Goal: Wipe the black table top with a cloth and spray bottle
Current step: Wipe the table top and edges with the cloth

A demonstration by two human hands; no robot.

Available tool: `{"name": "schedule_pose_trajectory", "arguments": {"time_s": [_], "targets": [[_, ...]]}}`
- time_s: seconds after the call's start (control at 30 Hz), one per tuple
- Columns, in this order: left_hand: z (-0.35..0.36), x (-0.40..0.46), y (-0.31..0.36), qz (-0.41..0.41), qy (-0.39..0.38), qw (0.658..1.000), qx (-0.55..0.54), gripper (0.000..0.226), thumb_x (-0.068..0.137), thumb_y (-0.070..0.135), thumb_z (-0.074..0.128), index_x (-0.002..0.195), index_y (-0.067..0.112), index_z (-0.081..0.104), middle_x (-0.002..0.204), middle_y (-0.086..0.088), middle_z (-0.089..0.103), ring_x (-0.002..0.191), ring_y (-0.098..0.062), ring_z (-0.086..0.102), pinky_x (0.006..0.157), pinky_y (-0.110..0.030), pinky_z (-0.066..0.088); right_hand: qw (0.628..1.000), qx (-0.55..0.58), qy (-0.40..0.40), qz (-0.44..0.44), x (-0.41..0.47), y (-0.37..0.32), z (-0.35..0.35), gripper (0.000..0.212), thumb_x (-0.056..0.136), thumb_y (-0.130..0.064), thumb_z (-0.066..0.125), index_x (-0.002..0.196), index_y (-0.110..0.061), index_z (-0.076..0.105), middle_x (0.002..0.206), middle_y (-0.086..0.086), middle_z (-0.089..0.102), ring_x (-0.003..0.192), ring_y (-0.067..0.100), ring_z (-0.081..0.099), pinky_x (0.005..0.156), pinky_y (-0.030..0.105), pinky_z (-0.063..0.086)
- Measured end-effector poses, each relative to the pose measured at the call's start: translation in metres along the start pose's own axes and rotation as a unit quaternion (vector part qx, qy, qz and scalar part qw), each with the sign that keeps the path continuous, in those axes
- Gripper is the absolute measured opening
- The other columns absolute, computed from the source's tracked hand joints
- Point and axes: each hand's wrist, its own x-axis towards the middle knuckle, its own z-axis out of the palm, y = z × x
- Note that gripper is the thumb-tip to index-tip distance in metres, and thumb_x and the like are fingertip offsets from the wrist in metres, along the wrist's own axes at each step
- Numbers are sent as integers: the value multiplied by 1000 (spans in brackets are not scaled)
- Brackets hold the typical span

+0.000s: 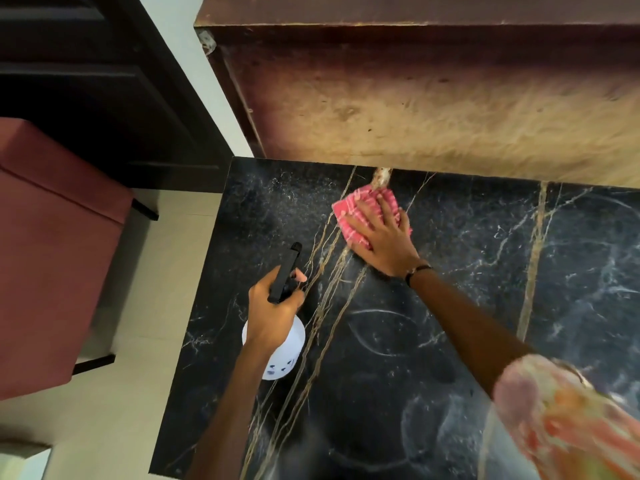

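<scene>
Cloth, pink, soft and limp, lies near the desk's far edge under the flat, spread right hand; pressing from above looks best. Spray bottle, seemingly light plastic, hangs over the left edge, the left hand curled round its neck. Black marble looks hard, slick, streaked. A maroon seat stands left; a worn wooden panel rises behind.

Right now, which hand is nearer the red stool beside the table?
Left. The left hand grips the spray bottle near the black table top's left edge, closest to the red stool. The right hand presses the pink cloth farther right.
</scene>
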Motion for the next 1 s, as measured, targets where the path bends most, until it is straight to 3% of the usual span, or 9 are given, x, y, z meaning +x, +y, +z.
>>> {"name": "schedule_pose_trajectory", "arguments": {"time_s": [0.13,0.23,0.33,0.43,0.6,0.77,0.8,0.9,1.0], "targets": [[0,-4,-3,-7,-11,1000,-1,32,83,-8,57,82,22,66,61,8,58,49,-6,53,54,-17,39,997,-40,-1,-62,-78,27,10,61,93,-65,17,149,-41,18,159,0,13,147,33,3,112,65,12],[-3,-8,-5,-22,4,999,-22,32,84,-8,57,81,23,66,63,7,59,50,-5,55,58,-22,41,999,-21,-23,14,-87,59,1,65,90,-70,9,147,-40,22,159,2,17,146,33,7,105,70,22],[-2,-15,-6,-30,11,999,-29,30,85,-8,57,83,21,65,70,1,61,56,-14,56,69,-45,50,993,15,-18,113,-51,45,-7,69,87,-70,10,148,-40,22,160,-1,11,146,36,5,107,69,15],[1,-23,-4,-43,21,998,-40,28,86,-7,56,84,20,63,70,1,60,58,-21,54,90,-64,43,995,24,-14,98,-23,3,-4,64,88,-65,16,147,-40,24,160,1,12,144,42,8,105,72,14],[4,-32,-5,-54,27,997,-37,25,85,-11,54,88,12,64,69,1,59,54,-12,56,90,-66,41,998,-11,2,-69,-63,-54,17,56,93,-60,26,145,-38,31,155,4,30,143,39,19,106,69,22],[7,-40,-9,-58,49,996,-40,21,86,-6,57,90,13,64,66,4,59,90,-55,54,95,-66,38,988,-47,-3,-145,-121,-1,16,56,94,-62,23,147,-43,21,158,-1,19,146,33,10,112,61,18],[8,-42,-9,-65,54,995,-43,23,86,-6,57,86,16,63,65,5,58,86,-53,56,95,-65,39,990,-50,-7,-131,-118,11,12,56,94,-62,21,146,-41,22,157,0,21,146,33,12,109,63,22],[7,-50,-10,-81,61,993,-58,30,86,-7,57,80,21,62,62,7,58,57,-17,58,88,-59,46,999,-25,-15,-37,-79,16,2,60,92,-64,16,144,-38,30,156,4,27,144,38,17,105,67,26],[8,-56,-17,-73,61,993,-75,32,85,-10,56,82,21,65,65,7,62,52,-9,56,73,-37,44,1000,3,-2,8,-33,-22,-1,62,90,-64,20,146,-38,30,158,2,22,144,39,15,106,67,17]]}}
